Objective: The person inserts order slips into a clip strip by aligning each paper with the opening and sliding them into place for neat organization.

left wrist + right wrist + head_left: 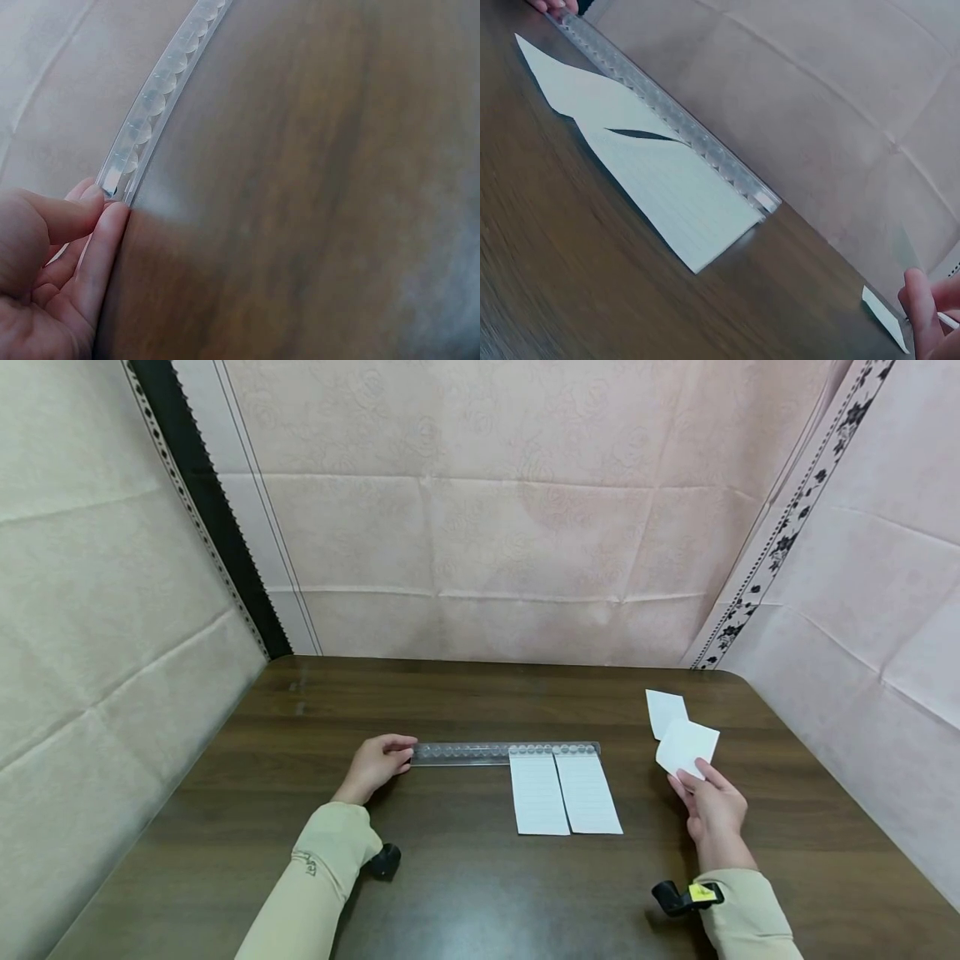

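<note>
A clear plastic ticket rail, with a row of round beads along it, lies across the middle of the table. At its left end, my left hand grips it between thumb and fingers; the left wrist view shows this hand close up. Two lined paper slips hang side by side from the rail's right part, their top edges under the beads. On the right, my right hand pinches a white paper slip by its near corner. Another white slip lies just behind, partly covered.
The brown wooden table has rounded far corners. Pale patterned cloth hangs behind the table and along both sides. A black wrist camera sits on the right sleeve.
</note>
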Motion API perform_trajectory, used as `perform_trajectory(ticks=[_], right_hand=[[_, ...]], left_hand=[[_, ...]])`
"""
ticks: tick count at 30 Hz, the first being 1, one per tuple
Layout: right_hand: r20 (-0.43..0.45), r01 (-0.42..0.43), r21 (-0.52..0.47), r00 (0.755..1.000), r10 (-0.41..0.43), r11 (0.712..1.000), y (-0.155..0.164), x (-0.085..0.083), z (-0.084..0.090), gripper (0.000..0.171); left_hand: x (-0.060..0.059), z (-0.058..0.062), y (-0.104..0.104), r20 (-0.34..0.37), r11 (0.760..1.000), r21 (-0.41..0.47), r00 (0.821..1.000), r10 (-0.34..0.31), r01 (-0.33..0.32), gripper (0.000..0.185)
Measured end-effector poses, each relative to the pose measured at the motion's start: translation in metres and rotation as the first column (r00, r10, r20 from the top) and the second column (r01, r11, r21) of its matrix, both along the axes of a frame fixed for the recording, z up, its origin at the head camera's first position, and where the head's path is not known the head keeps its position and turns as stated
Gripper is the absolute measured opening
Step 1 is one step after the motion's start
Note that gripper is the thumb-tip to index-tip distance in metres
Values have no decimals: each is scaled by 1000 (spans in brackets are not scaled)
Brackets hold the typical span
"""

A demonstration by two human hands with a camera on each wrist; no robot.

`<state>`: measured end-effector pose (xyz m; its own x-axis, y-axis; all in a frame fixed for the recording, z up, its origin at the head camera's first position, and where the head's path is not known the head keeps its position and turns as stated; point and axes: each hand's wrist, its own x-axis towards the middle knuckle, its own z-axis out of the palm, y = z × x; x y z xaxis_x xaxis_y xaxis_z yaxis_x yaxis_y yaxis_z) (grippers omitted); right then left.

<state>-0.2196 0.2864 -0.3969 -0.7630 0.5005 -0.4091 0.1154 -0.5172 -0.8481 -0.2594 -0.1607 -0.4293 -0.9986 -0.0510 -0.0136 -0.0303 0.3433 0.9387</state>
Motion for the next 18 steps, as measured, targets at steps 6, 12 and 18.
perform_trajectory(ticks=[6,12,18], right_hand=[[-14,-25,33,1000,26,999,-8,-1,2,58],[-31,-58,41,998,59,997,-14,-2,4,59],[-63,-61,-3,996,61,998,-20,-2,9,61]], left_hand=[[0,1,0,5,1000,1,1000,1,-1,24],[1,1,0,-1,1000,-5,1000,3,-3,24],[0,1,1,2,1000,-1,1000,5,-5,24]])
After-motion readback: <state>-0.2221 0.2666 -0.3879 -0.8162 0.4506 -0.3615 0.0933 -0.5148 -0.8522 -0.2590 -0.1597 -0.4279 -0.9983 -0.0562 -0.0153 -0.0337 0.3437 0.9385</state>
